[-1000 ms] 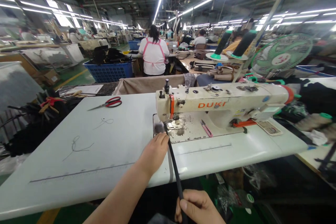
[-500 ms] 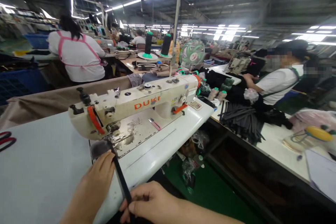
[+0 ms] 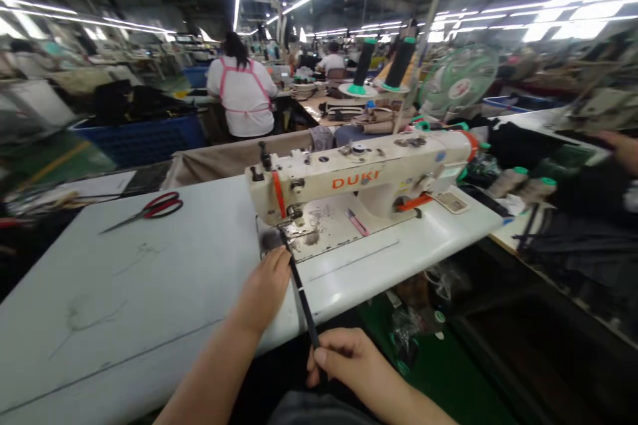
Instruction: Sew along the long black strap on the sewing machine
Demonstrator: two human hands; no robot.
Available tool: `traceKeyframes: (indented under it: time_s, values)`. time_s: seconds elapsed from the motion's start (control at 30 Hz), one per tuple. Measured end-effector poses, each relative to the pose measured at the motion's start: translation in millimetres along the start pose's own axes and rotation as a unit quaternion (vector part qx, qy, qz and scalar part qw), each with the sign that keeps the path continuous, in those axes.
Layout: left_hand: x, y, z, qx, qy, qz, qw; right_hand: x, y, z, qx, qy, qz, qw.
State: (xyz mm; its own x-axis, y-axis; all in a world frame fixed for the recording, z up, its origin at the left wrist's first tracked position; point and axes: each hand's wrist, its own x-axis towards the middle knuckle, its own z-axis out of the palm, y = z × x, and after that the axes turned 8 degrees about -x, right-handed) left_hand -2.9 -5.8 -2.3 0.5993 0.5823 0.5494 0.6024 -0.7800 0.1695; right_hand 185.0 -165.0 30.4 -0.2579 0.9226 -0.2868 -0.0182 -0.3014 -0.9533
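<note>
A narrow black fabric strip (image 3: 304, 299) runs from under the presser foot of a white sewing machine (image 3: 359, 176) down past the table's front edge. My left hand (image 3: 266, 285) is close in front of the foot, its fingers closed together on the strip's upper part. Lower down, over the table's edge, my right hand (image 3: 349, 358) pinches the strip between thumb and fingers. A small pale mark shows on the strip between my hands. Pink-handled thread snips (image 3: 357, 222) lie on the machine bed.
Red-and-black scissors (image 3: 159, 206) lie on the white tabletop (image 3: 199, 279) to the left. Behind the machine stand black thread cones (image 3: 363, 66) and a green fan (image 3: 458, 83). A person in a pink-strapped apron (image 3: 244, 96) sits beyond. Dark strips (image 3: 578, 239) lie at right.
My view has turned left, so the machine and hands appear further right and the scissors show whole. Both hands still hold the strip. A pale mark now shows on it.
</note>
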Motion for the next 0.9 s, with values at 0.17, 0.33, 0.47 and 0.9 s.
traceKeyframes:
  time_s: [0.17, 0.33, 0.47, 0.9]
  values:
    - [2, 0, -2.0, -0.006, -0.016, -0.024, 1.000, -2, -1, -5, -0.040, -0.015, -0.006, 0.999]
    - [1, 1, -1.9, -0.015, -0.024, -0.036, 0.999, 1, 7, -8, -0.052, -0.033, -0.028, 0.998]
    - [1, 2, -3.0, -0.012, -0.024, -0.044, 0.999, 3, 12, -10, -0.069, -0.036, -0.032, 0.996]
    - [3, 0, 6.0, 0.059, -0.060, -0.043, 0.995, 10, 23, -18, -0.096, -0.065, -0.039, 0.993]
